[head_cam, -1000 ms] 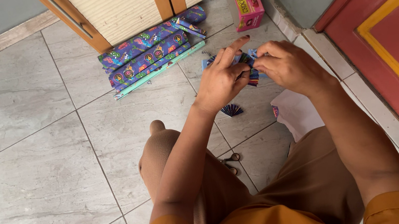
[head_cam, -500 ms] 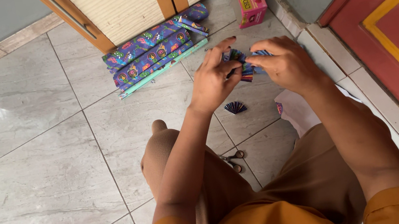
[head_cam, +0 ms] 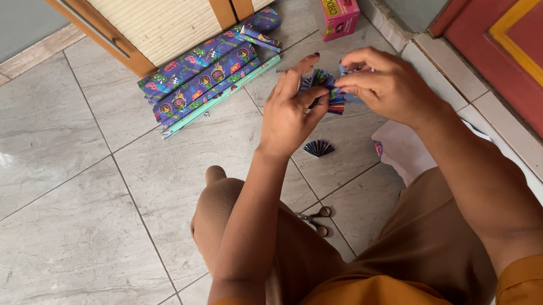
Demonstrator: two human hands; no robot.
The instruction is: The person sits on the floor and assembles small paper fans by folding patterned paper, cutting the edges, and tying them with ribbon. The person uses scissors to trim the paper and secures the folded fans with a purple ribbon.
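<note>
Pinching a pleated paper fan [head_cam: 328, 88] — both hands [head_cam: 342, 95] closed on it.

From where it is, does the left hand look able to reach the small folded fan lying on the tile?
Probably yes: the left hand hovers just above the small folded fan, with bare tile between them. But its grip is busy on the pleated paper.

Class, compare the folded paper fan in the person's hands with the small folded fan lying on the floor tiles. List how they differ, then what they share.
The held fan is lifted off the floor, pinched between the left hand and right hand; the floor fan lies untouched on the tile. The held fan is partly hidden by fingers; the floor fan is in full view, spread open. The held fan looks somewhat larger. Both are pleated from dark blue patterned paper.
</note>
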